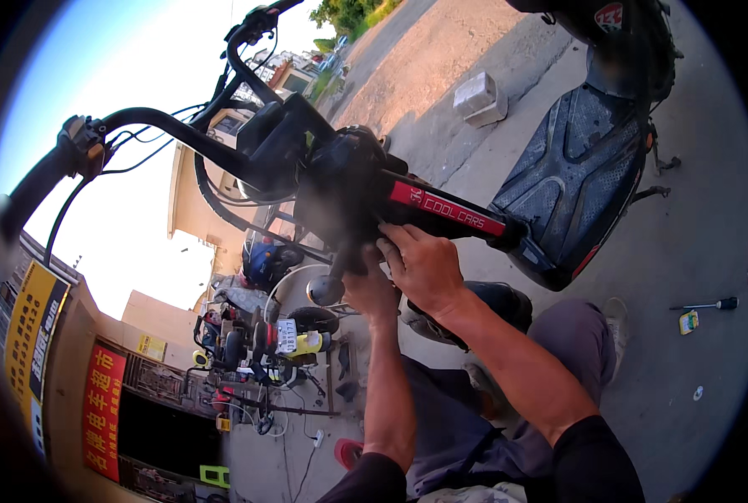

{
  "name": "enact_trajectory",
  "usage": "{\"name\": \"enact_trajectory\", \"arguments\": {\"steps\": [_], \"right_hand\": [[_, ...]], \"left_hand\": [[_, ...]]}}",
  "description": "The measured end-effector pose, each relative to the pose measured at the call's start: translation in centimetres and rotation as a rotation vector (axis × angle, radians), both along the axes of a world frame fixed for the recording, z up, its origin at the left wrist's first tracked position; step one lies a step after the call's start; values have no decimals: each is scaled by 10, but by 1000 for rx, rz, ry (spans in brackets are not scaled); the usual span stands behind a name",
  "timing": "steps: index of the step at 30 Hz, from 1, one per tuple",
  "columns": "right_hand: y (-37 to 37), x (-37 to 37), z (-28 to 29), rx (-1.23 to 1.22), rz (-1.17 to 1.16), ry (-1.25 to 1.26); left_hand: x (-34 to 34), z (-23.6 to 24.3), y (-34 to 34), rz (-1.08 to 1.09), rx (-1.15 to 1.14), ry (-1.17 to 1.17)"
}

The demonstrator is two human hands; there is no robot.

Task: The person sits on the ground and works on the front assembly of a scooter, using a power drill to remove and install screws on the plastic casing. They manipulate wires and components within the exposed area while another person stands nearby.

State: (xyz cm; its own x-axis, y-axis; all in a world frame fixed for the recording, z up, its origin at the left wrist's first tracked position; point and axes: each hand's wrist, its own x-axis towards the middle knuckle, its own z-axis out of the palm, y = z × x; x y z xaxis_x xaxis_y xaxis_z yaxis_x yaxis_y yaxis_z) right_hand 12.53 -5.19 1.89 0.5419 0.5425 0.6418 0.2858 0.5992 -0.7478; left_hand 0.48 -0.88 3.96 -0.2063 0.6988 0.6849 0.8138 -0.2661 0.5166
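A black electric scooter [324,176] fills the upper view, with handlebars [173,126] at the upper left and a red-striped frame bar [449,205] slanting right toward the footboard [571,168]. My left hand [366,285] is raised under the dark, blurred steering column, beside a round silver part [325,292] on a stem. Its fingers are curled and partly hidden. My right hand [416,264] is just below the red stripe, fingers bent and closed against the column's underside. I cannot make out what either hand holds.
Parked scooters [290,335] and cables stand behind at the lower left, near a shopfront with signs [106,407] and a green stool [215,476]. A pale block [479,99] lies on the pavement. A screwdriver [714,303] and small packet [688,322] lie at the right.
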Motion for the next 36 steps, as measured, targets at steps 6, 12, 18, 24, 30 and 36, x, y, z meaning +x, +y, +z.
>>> {"name": "enact_trajectory", "arguments": {"steps": [6, 12, 18, 24, 30, 36], "right_hand": [[14, -12, 0, 116, 25, -168], [15, -13, 2, 82, 57, -198], [6, -16, 7, 37, 78, -169], [2, -10, 8, 69, 49, -186], [-10, 6, 14, 72, 10, -228], [-13, 23, 21, 112, 12, -266]], "left_hand": [[-19, -10, 18, -137, 102, 101], [-41, 0, 23, -432, 187, 297], [-36, 8, 20, -465, 98, 177], [-28, 6, 15, -605, 19, 5], [-28, -10, 15, -436, 44, 54], [-24, -19, -6, -405, 92, -53]]}}
